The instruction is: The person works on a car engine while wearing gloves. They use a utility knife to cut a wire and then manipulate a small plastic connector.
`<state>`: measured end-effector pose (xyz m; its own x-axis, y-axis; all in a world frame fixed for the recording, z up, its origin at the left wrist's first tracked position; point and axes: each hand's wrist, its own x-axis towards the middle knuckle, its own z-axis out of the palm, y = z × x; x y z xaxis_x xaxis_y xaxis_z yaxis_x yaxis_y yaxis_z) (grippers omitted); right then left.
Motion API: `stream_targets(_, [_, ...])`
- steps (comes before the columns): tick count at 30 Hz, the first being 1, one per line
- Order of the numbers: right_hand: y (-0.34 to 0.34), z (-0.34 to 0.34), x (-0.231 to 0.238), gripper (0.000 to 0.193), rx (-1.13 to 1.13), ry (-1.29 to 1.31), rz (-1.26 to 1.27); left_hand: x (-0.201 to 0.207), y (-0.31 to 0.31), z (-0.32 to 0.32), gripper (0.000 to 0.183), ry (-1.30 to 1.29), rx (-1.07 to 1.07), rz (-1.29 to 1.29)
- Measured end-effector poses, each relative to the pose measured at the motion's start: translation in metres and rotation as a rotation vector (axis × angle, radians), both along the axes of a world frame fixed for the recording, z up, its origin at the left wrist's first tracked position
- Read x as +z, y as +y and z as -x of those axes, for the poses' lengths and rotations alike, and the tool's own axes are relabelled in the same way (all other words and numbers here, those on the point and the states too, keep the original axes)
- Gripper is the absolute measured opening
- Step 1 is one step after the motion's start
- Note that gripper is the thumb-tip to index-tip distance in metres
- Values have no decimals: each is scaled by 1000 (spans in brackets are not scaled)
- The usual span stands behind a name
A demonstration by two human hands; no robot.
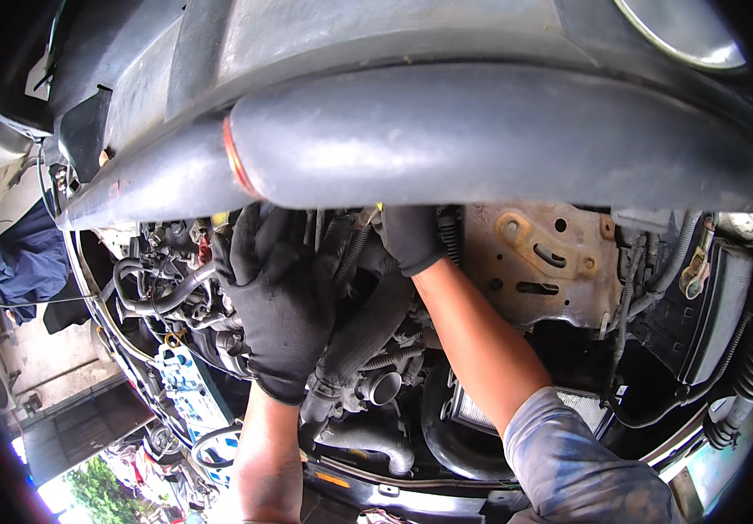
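Note:
Both of my hands wear black gloves and reach into a car's engine bay. My left hand (pixel 282 301) lies over the engine's hoses, its fingers bent upward and closed in. Their tips pass under a large rounded dark panel (pixel 499 135), so what they hold is hidden. My right hand (pixel 410 240) is beside a ribbed black hose (pixel 356 249), a little to the right of the left hand. The same panel's edge covers most of its fingers. Below the hands a thick black hose (pixel 368 323) slants through the bay, above an open metal pipe end (pixel 383 388).
A rusty metal bracket plate (pixel 538 262) is right of my right arm. Farther right are cables and a black plastic box (pixel 717 306). A blue-and-white package (pixel 191 393) lies on the left edge of the bay. Dark blue cloth (pixel 27 262) hangs at far left.

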<state>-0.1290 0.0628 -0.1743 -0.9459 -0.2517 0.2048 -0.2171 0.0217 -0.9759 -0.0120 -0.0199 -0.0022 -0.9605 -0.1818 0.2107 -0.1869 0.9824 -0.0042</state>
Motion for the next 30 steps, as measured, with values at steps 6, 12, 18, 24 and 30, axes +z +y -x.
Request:
stream_targets(6, [13, -13, -21, 33, -200, 608, -216, 3, 3, -1, 18, -46, -18, 100])
stream_targets(12, [15, -13, -21, 28, 109, 168, -85, 5, 2, -2, 18, 3, -48, 91])
stream_targets(18, [6, -6, 18, 18, 62, -518, 526, 5, 0, -1, 21, 7, 8, -33])
stream_targets(24, [0, -3, 40, 17, -7, -661, 757, 13, 0, -2, 35, -39, -42, -44])
stream_targets(30, [4, -2, 32, 19, 60, -723, 765, 13, -5, -4, 29, -65, -48, -103])
